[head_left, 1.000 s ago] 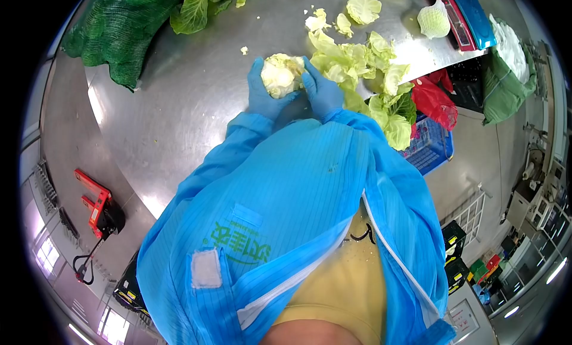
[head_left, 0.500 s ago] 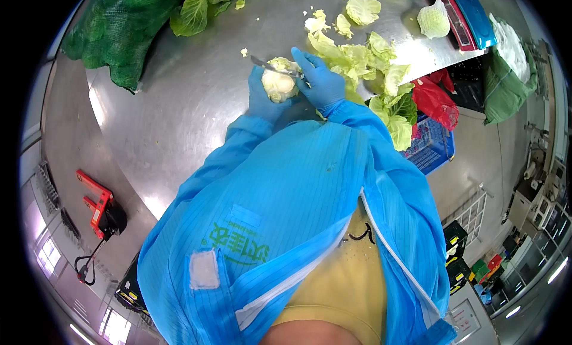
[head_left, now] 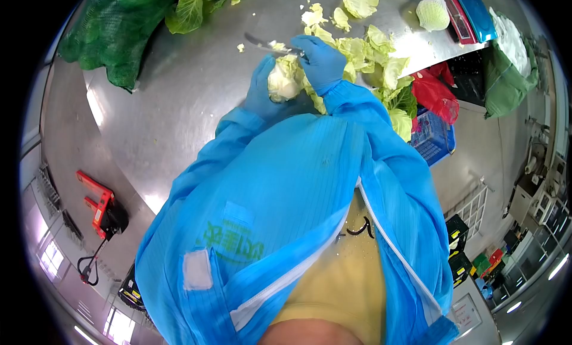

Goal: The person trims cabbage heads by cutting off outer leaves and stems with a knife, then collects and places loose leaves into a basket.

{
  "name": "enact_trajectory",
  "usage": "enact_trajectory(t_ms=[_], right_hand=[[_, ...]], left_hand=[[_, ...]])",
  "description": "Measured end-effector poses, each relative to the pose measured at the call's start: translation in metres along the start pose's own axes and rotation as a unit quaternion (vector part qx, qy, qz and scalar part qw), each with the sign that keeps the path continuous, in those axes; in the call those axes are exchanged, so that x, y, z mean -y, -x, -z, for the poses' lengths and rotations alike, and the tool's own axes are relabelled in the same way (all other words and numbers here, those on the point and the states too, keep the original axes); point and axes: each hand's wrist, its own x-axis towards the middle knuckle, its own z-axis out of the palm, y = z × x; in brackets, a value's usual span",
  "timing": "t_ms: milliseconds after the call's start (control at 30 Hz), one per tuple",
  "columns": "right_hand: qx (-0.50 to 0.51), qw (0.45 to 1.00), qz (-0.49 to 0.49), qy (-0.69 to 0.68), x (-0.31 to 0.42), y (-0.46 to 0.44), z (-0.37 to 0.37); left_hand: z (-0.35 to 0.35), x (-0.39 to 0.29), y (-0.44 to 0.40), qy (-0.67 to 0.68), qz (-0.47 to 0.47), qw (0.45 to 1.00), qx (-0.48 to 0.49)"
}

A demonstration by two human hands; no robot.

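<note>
My left hand, in a blue glove, is wrapped round the side of a small pale cabbage just above the steel table. In my right hand, also gloved, is a knife gripped by its handle, which the fingers mostly hide. Its blade points left, beyond the cabbage and apart from it. A pale cut piece appears at the blade. Loose cabbage leaves lie heaped beside and beyond my right hand.
A green mesh sack lies at the far left of the steel table, near a green leaf. A trimmed cabbage sits far right by a red-and-blue object. Below the right edge are a blue crate and red bag.
My right hand has lifted the knife off the cabbage and moved it away from my body. The pale piece now shows at the blade. My left hand still holds the cabbage, turned slightly.
</note>
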Motion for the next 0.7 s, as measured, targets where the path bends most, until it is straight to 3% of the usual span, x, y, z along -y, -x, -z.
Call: enact_trajectory(t_ms=[67, 200, 300, 367, 433, 533, 633, 700], right_hand=[[0.028, 0.995, 0.056, 0.072, 0.005, -0.008, 0.005], [0.023, 0.990, 0.113, 0.076, 0.012, -0.016, 0.010], [0.014, 0.998, 0.047, 0.027, 0.008, -0.025, 0.010], [-0.006, 0.990, -0.138, 0.002, -0.005, -0.026, 0.005], [-0.018, 0.992, -0.124, 0.010, -0.016, -0.020, 0.001], [-0.034, 0.981, -0.189, -0.002, -0.028, -0.016, -0.003], [-0.032, 0.985, -0.161, -0.048, -0.001, -0.013, 0.012], [-0.004, 0.996, 0.082, 0.040, 0.024, -0.016, 0.022]], left_hand=[[0.009, -0.016, -0.018, 0.010, 0.154, 0.980, 0.128], [0.003, 0.030, 0.009, -0.008, 0.069, 0.992, 0.102], [0.007, 0.016, 0.012, -0.061, 0.014, 0.995, 0.078], [0.010, 0.010, 0.015, -0.166, 0.071, 0.979, 0.097], [0.012, 0.012, 0.019, -0.193, 0.050, 0.976, 0.086], [0.015, 0.012, 0.028, -0.234, 0.018, 0.968, 0.086], [0.020, 0.021, 0.031, -0.248, -0.008, 0.964, 0.100], [0.018, 0.021, 0.033, -0.239, -0.020, 0.965, 0.108]])
